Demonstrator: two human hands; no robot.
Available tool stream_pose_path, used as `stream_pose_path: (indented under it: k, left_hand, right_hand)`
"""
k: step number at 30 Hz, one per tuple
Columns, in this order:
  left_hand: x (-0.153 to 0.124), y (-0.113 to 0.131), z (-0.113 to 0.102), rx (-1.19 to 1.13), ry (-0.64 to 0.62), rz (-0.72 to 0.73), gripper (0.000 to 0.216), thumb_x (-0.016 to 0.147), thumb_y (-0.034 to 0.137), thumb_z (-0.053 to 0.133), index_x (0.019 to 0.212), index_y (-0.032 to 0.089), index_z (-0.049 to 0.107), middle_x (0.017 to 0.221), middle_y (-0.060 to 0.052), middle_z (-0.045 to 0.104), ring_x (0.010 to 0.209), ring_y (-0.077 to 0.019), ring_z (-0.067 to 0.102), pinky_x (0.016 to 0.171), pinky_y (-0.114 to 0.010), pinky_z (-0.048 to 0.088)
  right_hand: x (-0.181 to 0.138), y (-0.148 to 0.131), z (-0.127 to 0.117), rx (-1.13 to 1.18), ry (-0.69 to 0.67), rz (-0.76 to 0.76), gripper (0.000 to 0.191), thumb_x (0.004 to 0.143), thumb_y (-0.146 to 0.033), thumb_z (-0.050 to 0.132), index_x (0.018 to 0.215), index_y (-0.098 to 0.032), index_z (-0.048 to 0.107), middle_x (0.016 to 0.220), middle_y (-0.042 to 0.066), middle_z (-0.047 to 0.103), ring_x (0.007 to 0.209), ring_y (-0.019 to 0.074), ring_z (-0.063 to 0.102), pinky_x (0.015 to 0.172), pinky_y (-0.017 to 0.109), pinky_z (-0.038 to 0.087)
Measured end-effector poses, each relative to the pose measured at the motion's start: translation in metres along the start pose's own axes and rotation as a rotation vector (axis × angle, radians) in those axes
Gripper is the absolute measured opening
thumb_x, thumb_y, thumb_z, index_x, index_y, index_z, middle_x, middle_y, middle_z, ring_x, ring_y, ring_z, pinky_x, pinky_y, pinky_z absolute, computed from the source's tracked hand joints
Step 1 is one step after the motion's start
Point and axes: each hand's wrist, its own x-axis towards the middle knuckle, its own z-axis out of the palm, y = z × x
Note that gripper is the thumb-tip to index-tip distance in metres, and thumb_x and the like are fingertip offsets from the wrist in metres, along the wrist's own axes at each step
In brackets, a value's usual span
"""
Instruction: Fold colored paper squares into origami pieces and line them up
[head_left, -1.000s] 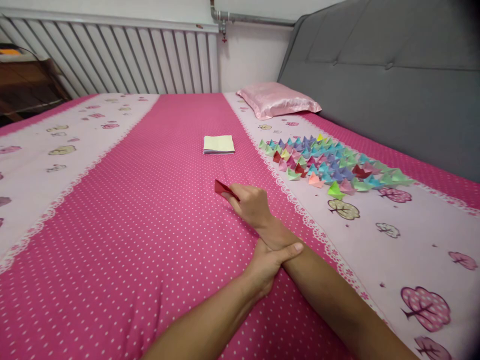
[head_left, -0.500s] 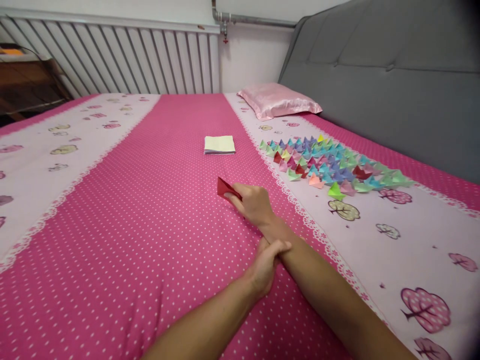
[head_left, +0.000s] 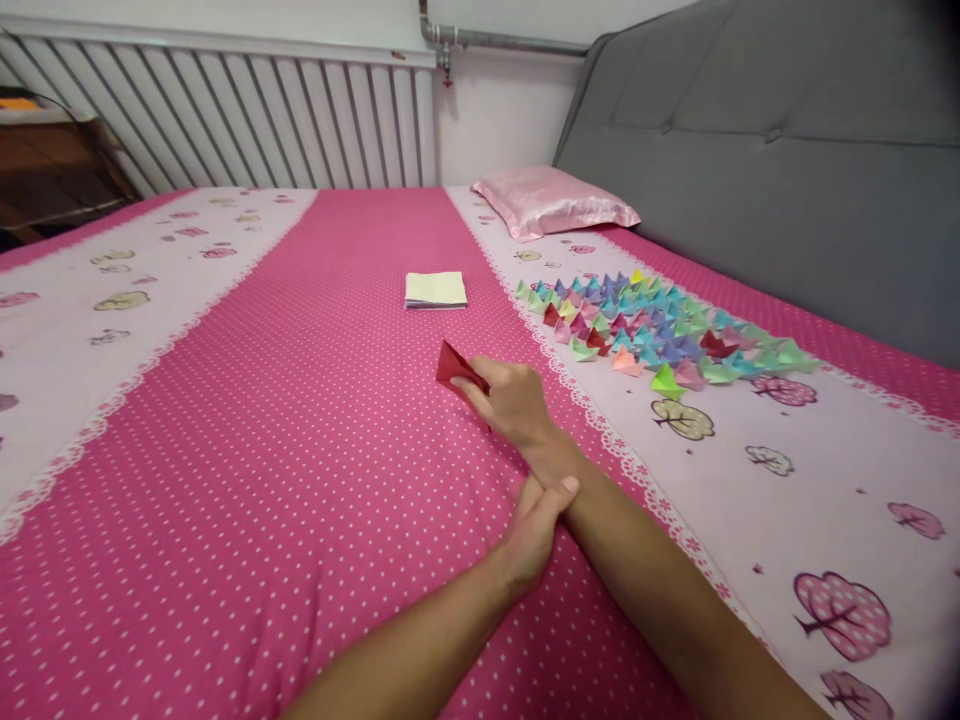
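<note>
A red folded paper (head_left: 456, 367) is pinched in my right hand (head_left: 514, 398), held over the pink dotted bedspread with one pointed corner up. The fingers cover its right part, so its full shape is hidden. My left hand (head_left: 534, 530) is closed round my right forearm just behind the wrist, thumb on top and the other fingers mostly hidden underneath. Beyond the red paper lies a stack of square paper sheets (head_left: 436, 289), pale yellow on top. To the right, many small folded paper boats (head_left: 667, 330) in several colours stand in close rows.
The bedspread (head_left: 247, 440) has pink dotted and white printed bands. A pink satin pillow (head_left: 551, 198) lies at the far right against a grey padded headboard (head_left: 750, 180). At the back are a white radiator (head_left: 300, 120) and a pipe with a red valve (head_left: 448, 80).
The red folded paper has tilted in my right hand, its upper corner now pointing higher. My left hand keeps its hold on my right forearm. The view has shifted slightly.
</note>
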Motion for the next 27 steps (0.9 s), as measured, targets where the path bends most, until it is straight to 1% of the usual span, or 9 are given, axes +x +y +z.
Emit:
stream_pose_path:
  k: [2, 5, 7, 10, 15, 18, 22, 25, 27]
  left_hand:
    - [0.001, 0.002, 0.003, 0.005, 0.007, -0.005, 0.039, 0.073, 0.036, 0.063, 0.104, 0.013, 0.062, 0.1, -0.009, 0.068, 0.104, -0.026, 0.057, 0.095, -0.039, 0.039]
    - [0.002, 0.003, 0.005, 0.022, 0.069, 0.001, 0.041, 0.071, 0.04, 0.066, 0.101, 0.012, 0.063, 0.096, -0.01, 0.069, 0.101, -0.0264, 0.059, 0.094, -0.039, 0.04]
    - [0.003, 0.002, 0.005, 0.057, 0.088, 0.012, 0.039, 0.07, 0.04, 0.066, 0.098, 0.013, 0.063, 0.099, -0.01, 0.068, 0.103, -0.0264, 0.059, 0.094, -0.039, 0.041]
    - [0.004, 0.003, 0.004, 0.079, 0.092, 0.023, 0.038, 0.072, 0.037, 0.065, 0.101, 0.012, 0.062, 0.106, -0.01, 0.066, 0.106, -0.0261, 0.057, 0.094, -0.038, 0.041]
    - [0.004, 0.006, 0.006, 0.039, 0.123, 0.002, 0.038, 0.073, 0.034, 0.066, 0.101, 0.009, 0.061, 0.104, -0.013, 0.067, 0.101, -0.0266, 0.06, 0.093, -0.038, 0.042]
    - [0.004, 0.006, 0.005, 0.05, 0.106, -0.002, 0.04, 0.071, 0.033, 0.068, 0.102, 0.009, 0.061, 0.109, -0.014, 0.065, 0.106, -0.0271, 0.058, 0.094, -0.038, 0.041]
    - [0.006, 0.006, 0.003, 0.077, 0.074, 0.011, 0.041, 0.069, 0.036, 0.07, 0.1, 0.01, 0.062, 0.112, -0.014, 0.064, 0.11, -0.0273, 0.055, 0.095, -0.037, 0.039]
    - [0.007, 0.006, 0.002, 0.088, 0.053, 0.019, 0.042, 0.069, 0.039, 0.069, 0.098, 0.01, 0.063, 0.113, -0.014, 0.063, 0.112, -0.0276, 0.054, 0.096, -0.037, 0.039]
    - [0.007, 0.007, 0.002, 0.091, 0.041, 0.033, 0.043, 0.069, 0.041, 0.069, 0.099, 0.01, 0.063, 0.111, -0.014, 0.064, 0.11, -0.0273, 0.055, 0.097, -0.038, 0.038]
  right_hand:
    - [0.0, -0.001, 0.001, -0.01, -0.009, -0.001, 0.036, 0.088, -0.048, 0.043, 0.078, -0.018, 0.061, 0.064, 0.002, 0.062, 0.053, 0.0121, 0.049, 0.051, 0.025, 0.024]
    - [0.0, -0.001, 0.001, -0.016, -0.022, -0.007, 0.034, 0.088, -0.047, 0.043, 0.081, -0.019, 0.062, 0.065, 0.001, 0.063, 0.054, 0.0124, 0.051, 0.052, 0.025, 0.025]
    - [0.0, -0.001, 0.002, -0.019, -0.034, -0.005, 0.034, 0.088, -0.047, 0.043, 0.081, -0.019, 0.062, 0.066, 0.001, 0.064, 0.054, 0.0127, 0.052, 0.052, 0.025, 0.025]
    - [0.0, -0.001, 0.004, -0.04, -0.055, 0.004, 0.032, 0.088, -0.046, 0.044, 0.081, -0.019, 0.061, 0.065, 0.001, 0.064, 0.054, 0.0132, 0.052, 0.052, 0.025, 0.026]
    - [0.0, 0.0, 0.008, -0.101, -0.165, -0.015, 0.026, 0.087, -0.041, 0.048, 0.083, -0.02, 0.063, 0.067, 0.002, 0.065, 0.056, 0.0146, 0.054, 0.052, 0.026, 0.027]
    - [0.0, 0.005, 0.011, -0.09, -0.227, -0.007, 0.025, 0.085, -0.041, 0.05, 0.083, -0.021, 0.064, 0.067, 0.003, 0.065, 0.057, 0.0154, 0.055, 0.052, 0.026, 0.027]
    - [0.001, 0.015, 0.016, -0.039, -0.274, 0.068, 0.023, 0.081, -0.04, 0.055, 0.075, -0.02, 0.064, 0.064, 0.002, 0.063, 0.057, 0.0153, 0.054, 0.05, 0.026, 0.026]
    - [0.002, 0.019, 0.019, -0.007, -0.285, 0.141, 0.024, 0.078, -0.041, 0.058, 0.069, -0.019, 0.063, 0.06, 0.001, 0.059, 0.054, 0.0137, 0.05, 0.048, 0.026, 0.025]
    - [0.002, 0.02, 0.02, 0.038, -0.281, 0.173, 0.025, 0.077, -0.041, 0.059, 0.067, -0.018, 0.062, 0.058, 0.0, 0.057, 0.052, 0.0124, 0.048, 0.047, 0.025, 0.024]
